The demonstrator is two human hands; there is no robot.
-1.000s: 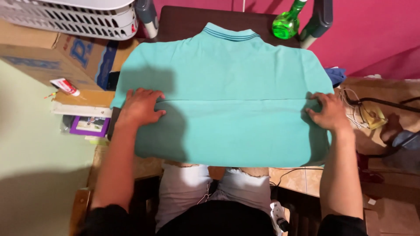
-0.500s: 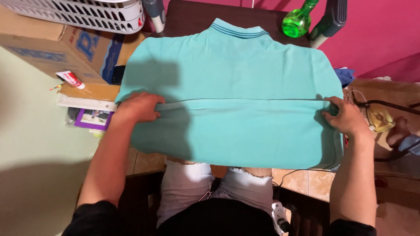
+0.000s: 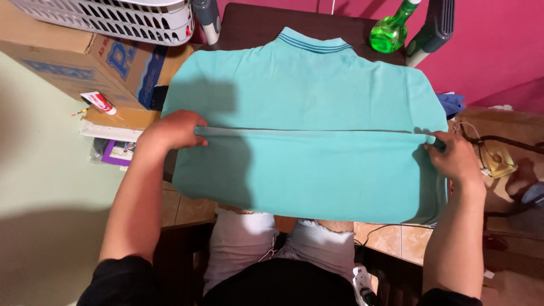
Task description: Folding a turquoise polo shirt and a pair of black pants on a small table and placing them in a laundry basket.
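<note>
A turquoise polo shirt (image 3: 306,102) lies flat on a dark table, collar at the far edge, with its lower part folded up so the hem forms a straight line across the middle. My left hand (image 3: 173,130) pinches the left end of that hem line. My right hand (image 3: 450,158) pinches the right end. The folded lower part hangs over the near table edge above my lap.
A white laundry basket (image 3: 113,20) and a cardboard box (image 3: 85,62) stand at the far left, with a small tube (image 3: 97,102) and papers beside them. A green spray bottle (image 3: 391,31) stands at the far right. Cables and a yellowish object (image 3: 493,158) lie to the right.
Both hands have stayed on the hem ends; the right hand has slid slightly outward along the fold. The view has shifted a little.
</note>
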